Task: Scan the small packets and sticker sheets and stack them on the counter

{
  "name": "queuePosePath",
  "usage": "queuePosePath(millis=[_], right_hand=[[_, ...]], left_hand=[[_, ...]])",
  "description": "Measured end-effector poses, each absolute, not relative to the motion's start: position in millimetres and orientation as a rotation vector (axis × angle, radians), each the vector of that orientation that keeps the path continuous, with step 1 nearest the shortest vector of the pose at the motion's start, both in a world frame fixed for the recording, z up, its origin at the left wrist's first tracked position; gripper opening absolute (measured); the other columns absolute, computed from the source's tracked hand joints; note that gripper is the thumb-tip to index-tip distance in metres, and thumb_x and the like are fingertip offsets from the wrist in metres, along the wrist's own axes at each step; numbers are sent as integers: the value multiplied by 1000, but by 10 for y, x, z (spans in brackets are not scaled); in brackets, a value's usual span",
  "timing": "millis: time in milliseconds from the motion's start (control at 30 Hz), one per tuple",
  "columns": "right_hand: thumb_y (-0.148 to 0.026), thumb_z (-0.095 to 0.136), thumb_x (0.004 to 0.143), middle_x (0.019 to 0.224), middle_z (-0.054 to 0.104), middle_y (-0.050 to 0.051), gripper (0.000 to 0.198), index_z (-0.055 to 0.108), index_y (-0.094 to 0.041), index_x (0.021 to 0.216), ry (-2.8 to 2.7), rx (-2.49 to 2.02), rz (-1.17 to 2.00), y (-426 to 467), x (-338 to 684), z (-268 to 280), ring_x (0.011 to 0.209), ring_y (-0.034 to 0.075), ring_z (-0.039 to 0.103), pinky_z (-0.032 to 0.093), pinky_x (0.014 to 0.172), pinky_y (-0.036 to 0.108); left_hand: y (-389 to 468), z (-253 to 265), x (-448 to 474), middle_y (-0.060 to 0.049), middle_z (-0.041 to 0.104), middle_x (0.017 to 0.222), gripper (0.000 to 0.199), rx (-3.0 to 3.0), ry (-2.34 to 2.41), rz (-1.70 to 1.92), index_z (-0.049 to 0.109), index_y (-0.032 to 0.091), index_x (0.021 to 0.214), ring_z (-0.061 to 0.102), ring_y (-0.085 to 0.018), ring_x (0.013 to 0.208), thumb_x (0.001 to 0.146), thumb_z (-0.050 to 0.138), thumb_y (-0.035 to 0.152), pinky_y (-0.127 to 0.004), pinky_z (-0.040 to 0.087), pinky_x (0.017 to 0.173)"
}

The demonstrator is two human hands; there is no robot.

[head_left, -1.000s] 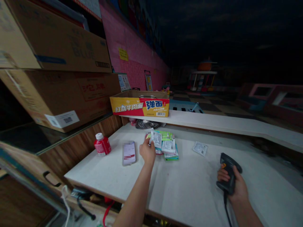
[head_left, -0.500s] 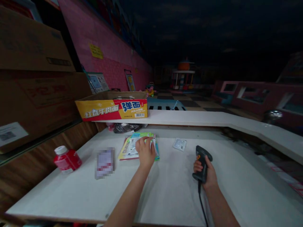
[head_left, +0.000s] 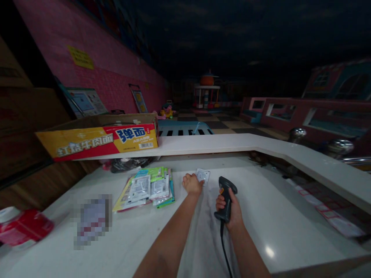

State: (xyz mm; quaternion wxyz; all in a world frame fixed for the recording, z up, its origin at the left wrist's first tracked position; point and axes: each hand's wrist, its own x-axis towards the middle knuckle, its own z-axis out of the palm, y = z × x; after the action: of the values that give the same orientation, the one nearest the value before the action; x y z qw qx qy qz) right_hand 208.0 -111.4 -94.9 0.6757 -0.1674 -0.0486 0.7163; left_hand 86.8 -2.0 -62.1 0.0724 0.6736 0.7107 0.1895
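Note:
My right hand is wrapped round the grip of a black barcode scanner, its head tipped up and its cable trailing toward me. My left hand is low over the white counter, fingers loosely bent and thumb apart. That thumb reaches the lower left edge of a small white sachet, which lies flat and is partly covered. To the left of this hand is a stack of flat packets in yellow, green and blue, with several white sachets on top.
At left stand a red bottle with a white cap and a blurred-out flat item. A printed noodle carton sits on the raised white ledge. Round metal posts rise beyond it at right.
My left hand has moved right, from above the packet stack to the lone sachet. The view has turned right. My right hand still holds the scanner.

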Motion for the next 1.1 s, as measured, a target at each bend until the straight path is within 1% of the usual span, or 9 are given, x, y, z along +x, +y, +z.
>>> queuePosePath(millis=[167, 267, 367, 467, 600, 733, 867, 967, 1100], right_hand=[[-40, 77, 69, 56, 46, -7, 32, 56, -19, 82, -132, -392, 1598, -1117, 2082, -938, 43, 5, 43, 37, 37, 14], [-40, 77, 70, 56, 46, -7, 32, 56, -19, 82, -143, -400, 1589, -1134, 2077, -927, 43, 6, 44, 38, 37, 14], [-40, 76, 70, 56, 47, -7, 32, 56, -18, 83, -135, -404, 1581, -1164, 2065, -912, 43, 5, 43, 38, 36, 13], [-39, 76, 70, 55, 47, -7, 32, 56, -17, 84, -114, -412, 1572, -1200, 2043, -888, 41, 4, 42, 36, 36, 12], [-41, 76, 70, 53, 49, -7, 35, 55, -15, 83, -177, -546, 1566, -1260, 1974, -814, 39, 3, 41, 34, 36, 11], [-50, 72, 72, 50, 52, -5, 40, 54, -17, 84, -411, -936, 1476, -1418, 1840, -695, 36, 6, 43, 33, 33, 14], [-59, 67, 71, 49, 55, -6, 46, 52, -19, 89, -848, -1277, 1350, -1740, 1725, -610, 34, 9, 45, 34, 31, 19], [-62, 63, 72, 48, 53, -7, 45, 48, -21, 82, -1098, -1409, 1247, -1990, 1716, -589, 34, 10, 45, 35, 31, 20], [-64, 59, 73, 49, 52, -7, 45, 46, -22, 80, -1182, -1476, 1227, -2196, 1761, -551, 35, 11, 46, 37, 33, 23]], left_hand=[[-143, -659, 681, -11, 61, 111, 46, 2018, 1974, 647, 57, 20, 109, 53, -28, 110, 69, 74, 34, -34, 37, 90], [-294, -736, 467, -6, 64, 105, 44, 1987, 1777, 828, 55, 23, 112, 59, -21, 99, 70, 68, 18, -29, 40, 87], [-411, -881, 276, -5, 64, 103, 46, 1877, 1555, 1127, 54, 21, 113, 61, -20, 97, 69, 61, 9, -30, 43, 86], [-433, -1039, 166, -5, 66, 97, 45, 1734, 1361, 1327, 53, 18, 114, 62, -19, 90, 70, 57, 10, -31, 47, 82], [-379, -1157, 132, -4, 65, 90, 40, 1678, 1248, 1397, 53, 16, 115, 63, -17, 81, 76, 52, 13, -29, 48, 76], [-356, -1173, 143, -4, 64, 89, 38, 1662, 1260, 1400, 54, 16, 114, 62, -17, 81, 76, 50, 12, -30, 48, 77], [-344, -1192, 151, -4, 65, 91, 37, 1599, 1213, 1462, 54, 17, 111, 62, -17, 82, 75, 52, 12, -31, 49, 78], [-324, -1218, 161, -3, 65, 88, 38, 1559, 1156, 1487, 54, 17, 111, 61, -16, 80, 74, 53, 11, -30, 49, 77], [-324, -1208, 178, -3, 65, 89, 37, 1556, 1192, 1486, 55, 17, 110, 62, -15, 81, 74, 53, 10, -29, 49, 78]])
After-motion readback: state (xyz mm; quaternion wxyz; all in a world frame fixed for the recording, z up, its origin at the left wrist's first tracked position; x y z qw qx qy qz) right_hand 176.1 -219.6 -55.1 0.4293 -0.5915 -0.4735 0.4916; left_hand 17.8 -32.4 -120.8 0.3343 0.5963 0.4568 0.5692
